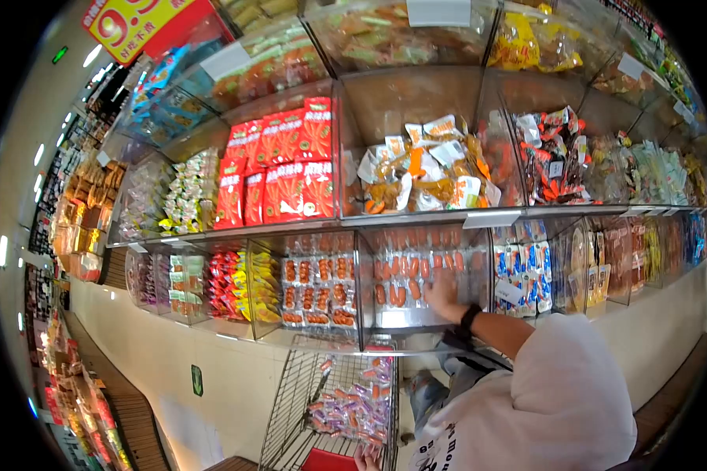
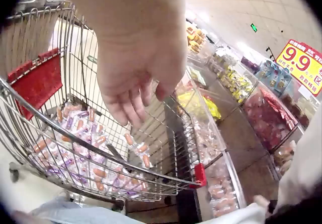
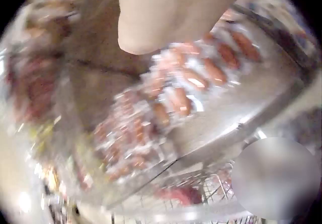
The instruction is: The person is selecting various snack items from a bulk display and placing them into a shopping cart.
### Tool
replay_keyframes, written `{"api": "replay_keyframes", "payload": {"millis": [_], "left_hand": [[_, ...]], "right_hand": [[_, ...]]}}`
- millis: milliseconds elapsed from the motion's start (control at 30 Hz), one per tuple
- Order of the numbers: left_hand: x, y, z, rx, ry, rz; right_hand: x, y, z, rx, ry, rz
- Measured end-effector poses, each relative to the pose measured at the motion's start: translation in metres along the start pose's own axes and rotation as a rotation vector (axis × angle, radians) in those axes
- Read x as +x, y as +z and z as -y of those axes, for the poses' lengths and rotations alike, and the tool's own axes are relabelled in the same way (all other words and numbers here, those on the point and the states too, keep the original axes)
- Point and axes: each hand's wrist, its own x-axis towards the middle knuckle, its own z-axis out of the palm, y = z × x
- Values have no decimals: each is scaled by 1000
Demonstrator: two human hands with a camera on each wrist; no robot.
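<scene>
My right hand (image 1: 443,295) reaches into a clear bin of plastic-wrapped small sausages (image 1: 414,265) on the lower shelf, right over the packs. The right wrist view is blurred and shows only the heel of that hand (image 3: 156,28) above the sausages (image 3: 214,72); its fingertips are hidden. My left hand (image 2: 138,78) hangs loosely over the shopping cart (image 2: 146,169), its fingers relaxed and pointing down. Just below those fingertips, a sausage pack (image 2: 137,148) shows inside the cart. Wrapped sausages in purple-and-clear packaging (image 2: 80,143) lie heaped in the cart.
Left of the sausage bin sits one of reddish-brown packs (image 1: 319,290); blue-and-white packs (image 1: 522,271) are to its right. Red bags (image 1: 279,169) and white-and-orange packs (image 1: 428,169) fill the upper row. The cart has a red panel (image 2: 37,83). A price sign (image 1: 137,27) hangs upper left.
</scene>
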Motion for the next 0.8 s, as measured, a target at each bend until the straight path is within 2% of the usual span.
{"api": "replay_keyframes", "payload": {"millis": [33,67,100,133,167,200,267,300,367,567,800], "left_hand": [[8,-17,22,18,42,-66],[6,-15,20,3,21,-86],[5,-10,14,-10,3,-91],[4,-6,10,-24,-8,-88],[4,-3,8,-35,-8,-85],[4,0,5,-39,-4,-73],[5,3,3,-55,7,-55],[5,2,2,-61,16,-45],[5,1,0,-71,28,-27],[6,-17,10,-77,89,27],[3,-56,25,-74,153,16]], "right_hand": [[4,-26,27,451,-145,199],[-1,-68,68,349,-452,103],[3,-111,104,271,-692,375],[-4,-131,127,404,-1079,295],[-7,-161,158,389,-1427,342],[-16,-198,186,441,-1665,199],[-40,-248,227,477,-1965,-106],[-55,-268,241,504,-2045,-182],[-87,-297,264,630,-2149,-159],[-180,-315,316,1038,-2293,279],[-263,-302,353,1255,-2308,669]]}}
